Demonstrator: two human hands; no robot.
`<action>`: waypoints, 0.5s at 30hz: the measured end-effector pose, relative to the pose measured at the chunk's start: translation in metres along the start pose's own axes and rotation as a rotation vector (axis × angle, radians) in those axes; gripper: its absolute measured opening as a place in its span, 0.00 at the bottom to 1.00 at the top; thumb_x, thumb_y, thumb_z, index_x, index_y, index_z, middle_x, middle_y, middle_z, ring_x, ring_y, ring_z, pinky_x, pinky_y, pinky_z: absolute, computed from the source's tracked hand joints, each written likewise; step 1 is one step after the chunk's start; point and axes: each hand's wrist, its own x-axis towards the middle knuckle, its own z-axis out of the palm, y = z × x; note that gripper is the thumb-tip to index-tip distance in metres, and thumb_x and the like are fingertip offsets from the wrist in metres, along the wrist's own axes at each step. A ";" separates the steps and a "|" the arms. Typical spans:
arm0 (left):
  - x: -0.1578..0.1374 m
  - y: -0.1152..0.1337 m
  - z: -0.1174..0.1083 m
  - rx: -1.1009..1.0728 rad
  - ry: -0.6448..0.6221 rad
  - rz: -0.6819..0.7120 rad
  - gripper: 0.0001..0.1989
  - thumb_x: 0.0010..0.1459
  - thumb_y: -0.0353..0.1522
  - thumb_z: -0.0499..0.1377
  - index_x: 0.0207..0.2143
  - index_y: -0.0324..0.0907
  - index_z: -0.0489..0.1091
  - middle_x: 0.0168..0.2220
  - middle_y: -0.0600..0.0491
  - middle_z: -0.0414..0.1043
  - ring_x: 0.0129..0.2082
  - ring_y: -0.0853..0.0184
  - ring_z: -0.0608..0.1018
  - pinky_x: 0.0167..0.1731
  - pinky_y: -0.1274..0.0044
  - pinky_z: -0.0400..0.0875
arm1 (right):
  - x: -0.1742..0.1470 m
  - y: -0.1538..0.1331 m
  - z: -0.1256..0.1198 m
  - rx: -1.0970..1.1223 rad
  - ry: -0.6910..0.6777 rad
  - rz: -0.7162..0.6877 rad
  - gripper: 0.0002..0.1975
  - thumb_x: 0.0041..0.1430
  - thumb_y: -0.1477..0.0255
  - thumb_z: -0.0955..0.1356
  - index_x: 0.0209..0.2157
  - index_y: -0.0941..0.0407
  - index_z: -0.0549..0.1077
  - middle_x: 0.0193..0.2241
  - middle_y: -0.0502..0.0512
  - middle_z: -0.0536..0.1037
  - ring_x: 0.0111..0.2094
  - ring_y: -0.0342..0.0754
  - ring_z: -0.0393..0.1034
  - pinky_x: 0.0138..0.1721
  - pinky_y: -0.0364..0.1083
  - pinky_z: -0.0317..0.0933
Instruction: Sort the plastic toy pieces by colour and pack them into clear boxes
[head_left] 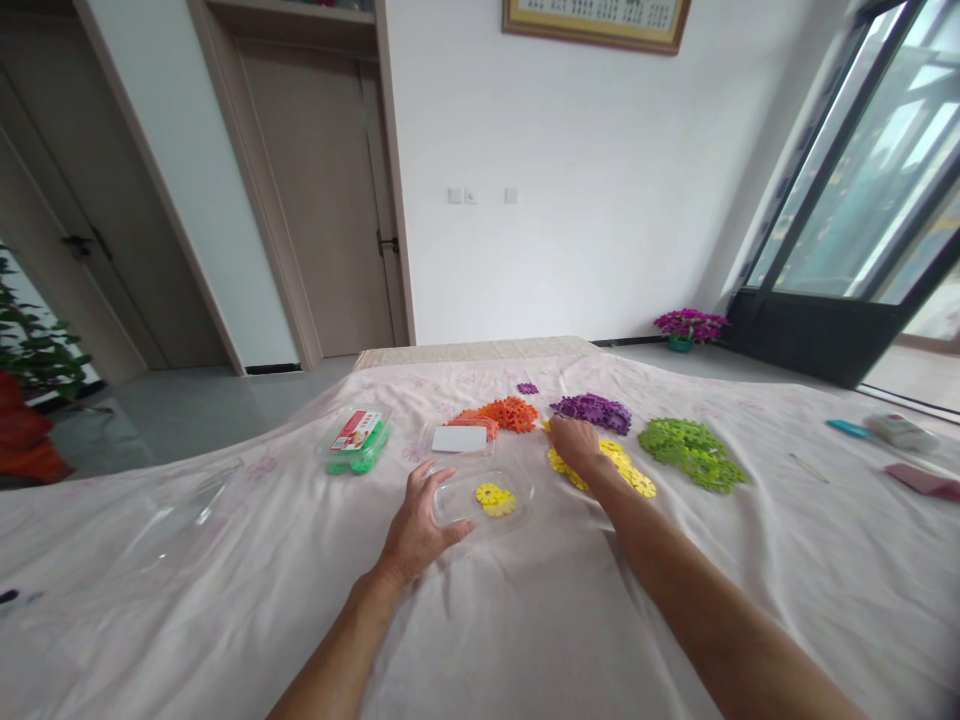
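My left hand (421,522) grips the left side of a clear plastic box (519,512), thumb along its near side and fingers at its far side. A few yellow flower-shaped pieces (495,500) lie inside the box. My right hand (577,442) is over the pile of yellow flower-shaped pieces (634,472), its fingers bent closed with yellow showing at their tips. How many pieces they pinch is hidden. Behind the box sits another clear container with a white label (459,439), orange pieces (508,412) beside and behind it.
Purple pieces (592,410) and green pieces (690,452) lie in heaps, one purple piece (527,388) apart. At left stand a labelled box of green pieces (358,442) and a clear plastic lid or tray (180,515). A pink object (922,480) lies far right on the wrinkled cloth (517,620).
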 end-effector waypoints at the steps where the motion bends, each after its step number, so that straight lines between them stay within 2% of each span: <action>1: 0.000 0.000 0.000 -0.001 0.003 0.002 0.37 0.46 0.46 0.67 0.57 0.46 0.63 0.62 0.43 0.49 0.64 0.51 0.57 0.61 0.57 0.56 | 0.000 0.003 -0.001 0.002 0.003 0.016 0.15 0.64 0.75 0.59 0.44 0.59 0.75 0.40 0.67 0.79 0.43 0.54 0.74 0.42 0.47 0.59; 6: 0.000 -0.001 0.001 0.016 0.013 0.005 0.36 0.46 0.45 0.67 0.57 0.45 0.63 0.62 0.43 0.50 0.63 0.52 0.59 0.61 0.59 0.57 | -0.002 0.012 0.001 0.057 0.031 0.113 0.16 0.65 0.74 0.58 0.46 0.56 0.75 0.39 0.65 0.79 0.42 0.54 0.75 0.41 0.47 0.59; 15: 0.000 0.000 0.001 0.038 0.015 -0.003 0.36 0.46 0.44 0.67 0.57 0.45 0.63 0.62 0.43 0.50 0.63 0.52 0.59 0.60 0.59 0.58 | 0.003 0.013 0.014 0.225 0.102 0.273 0.19 0.65 0.70 0.56 0.44 0.57 0.76 0.39 0.65 0.79 0.42 0.55 0.74 0.40 0.46 0.59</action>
